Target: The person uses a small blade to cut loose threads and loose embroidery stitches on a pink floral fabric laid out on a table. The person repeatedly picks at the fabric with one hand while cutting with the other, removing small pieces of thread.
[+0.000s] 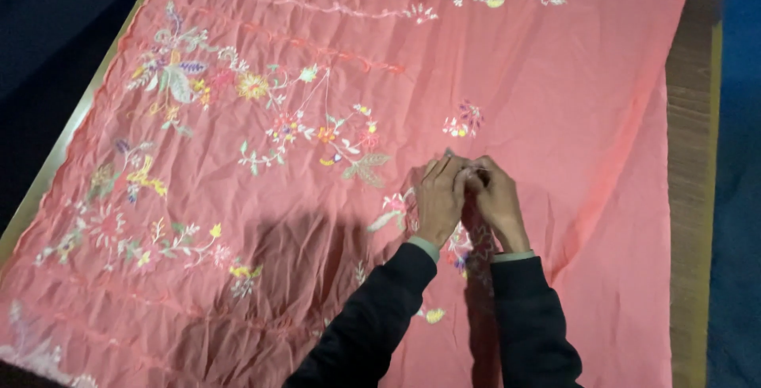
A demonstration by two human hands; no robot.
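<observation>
A large salmon-pink cloth (555,79) with colourful embroidered flowers lies spread flat over a table. My left hand (438,198) and my right hand (497,202) rest close together on it, right of centre. Their fingertips meet at one spot and pinch a small fold of the cloth. Dark sleeves cover both forearms. A small embroidered flower (464,121) sits just beyond my fingertips. What lies between the fingertips is too small to make out.
A wooden table edge (688,158) shows along the right of the cloth, with a blue surface (737,198) beyond it. A pale table rim (47,174) and dark floor run along the left. Embroidery clusters fill the cloth's left half.
</observation>
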